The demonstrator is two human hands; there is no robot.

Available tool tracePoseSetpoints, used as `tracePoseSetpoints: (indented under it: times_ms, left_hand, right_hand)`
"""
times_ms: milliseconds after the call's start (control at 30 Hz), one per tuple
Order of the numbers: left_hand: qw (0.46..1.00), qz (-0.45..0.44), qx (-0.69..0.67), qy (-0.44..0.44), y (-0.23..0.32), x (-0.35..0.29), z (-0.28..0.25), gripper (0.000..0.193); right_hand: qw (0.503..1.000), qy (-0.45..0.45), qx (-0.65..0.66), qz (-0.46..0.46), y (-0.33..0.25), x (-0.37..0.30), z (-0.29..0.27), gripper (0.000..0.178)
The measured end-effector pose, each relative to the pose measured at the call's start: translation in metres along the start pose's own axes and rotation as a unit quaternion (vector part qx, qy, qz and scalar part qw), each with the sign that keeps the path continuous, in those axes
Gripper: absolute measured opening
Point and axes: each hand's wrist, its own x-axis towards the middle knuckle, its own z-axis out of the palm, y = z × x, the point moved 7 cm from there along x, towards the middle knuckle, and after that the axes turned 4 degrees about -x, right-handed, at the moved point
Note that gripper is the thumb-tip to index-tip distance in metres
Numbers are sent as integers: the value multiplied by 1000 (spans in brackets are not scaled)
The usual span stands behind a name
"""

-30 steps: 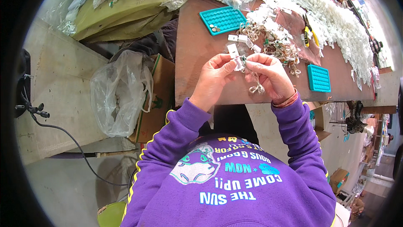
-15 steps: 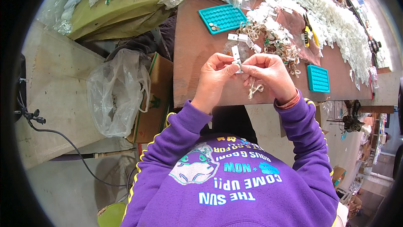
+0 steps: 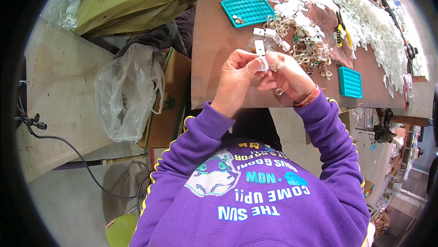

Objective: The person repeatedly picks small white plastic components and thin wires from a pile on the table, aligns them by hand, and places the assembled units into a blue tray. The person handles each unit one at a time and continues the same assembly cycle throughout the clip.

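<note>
My left hand (image 3: pixel 236 77) pinches a small white rectangular plastic piece (image 3: pixel 259 47) between thumb and fingers, over the near edge of the table. Close against it on the right is my right hand (image 3: pixel 292 79), its fingers curled and smeared by motion, so whether they grip anything is unclear. A small loop of pale wire (image 3: pixel 279 91) shows below the right fingers. Just beyond my hands lie several similar white pieces (image 3: pixel 271 33) in a short row, next to a tangled heap of thin wires with white pieces (image 3: pixel 305 48).
A teal tray (image 3: pixel 246 10) holding a few round metal discs lies at the back; a smaller teal tray (image 3: pixel 350 82) is at right. Yellow-and-black pliers (image 3: pixel 341 34) rest on a pinkish cloth. A large white heap (image 3: pixel 365 18) spreads behind. Left stands a bag-lined carton (image 3: pixel 171 96).
My right hand has turned and shifted slightly, its fingers now blurred beside the white piece. The left hand keeps its pinch. The whole view has shifted a little.
</note>
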Motion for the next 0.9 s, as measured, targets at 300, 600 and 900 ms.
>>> tracePoseSetpoints:
  times_ms: [300, 600, 900]
  left_hand:
    - [997, -1, -25, 66, 1, 1, 1, 13]
    - [998, -5, -17, 64, 2, 1, 0, 14]
    - [996, 2, -44, 74, 0, 1, -5, 12]
  right_hand:
    - [839, 80, -467, -268, -69, -39, 32, 33]
    - [798, 217, -480, -292, -68, -50, 30, 15]
    - [693, 204, -563, -402, -38, -68, 58, 20]
